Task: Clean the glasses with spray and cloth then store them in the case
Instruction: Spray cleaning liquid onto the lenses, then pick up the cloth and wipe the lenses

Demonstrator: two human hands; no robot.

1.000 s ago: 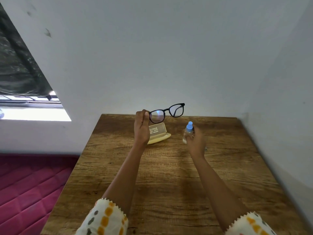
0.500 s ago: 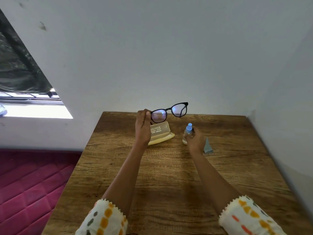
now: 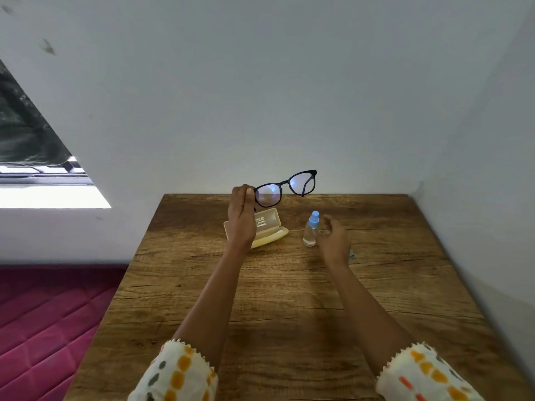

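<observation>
Far left, a magenta quilted pad (image 3: 43,314) with stitched diamonds sits below a bright window ledge. Next comes the wooden table (image 3: 289,314), brown and heavily grained, pushed into a corner of plain pale wall (image 3: 289,96).

The left hand (image 3: 241,218) is up over the far edge, fingers curled, pinching the black glasses (image 3: 285,183) by one end of the thin frame. The rounded-square lenses hang tilted in the air above the table.

Beneath that hand lies the cream hard-shell case (image 3: 267,224), hinged open, with print inside the lid.

The spray bottle (image 3: 310,234), clear plastic with a light blue cap, stands upright on the wood.

Just beside it is the right hand (image 3: 334,241), fingers loosely curved and holding nothing. A sliver of grey-blue cloth (image 3: 351,254) peeks out behind it.
</observation>
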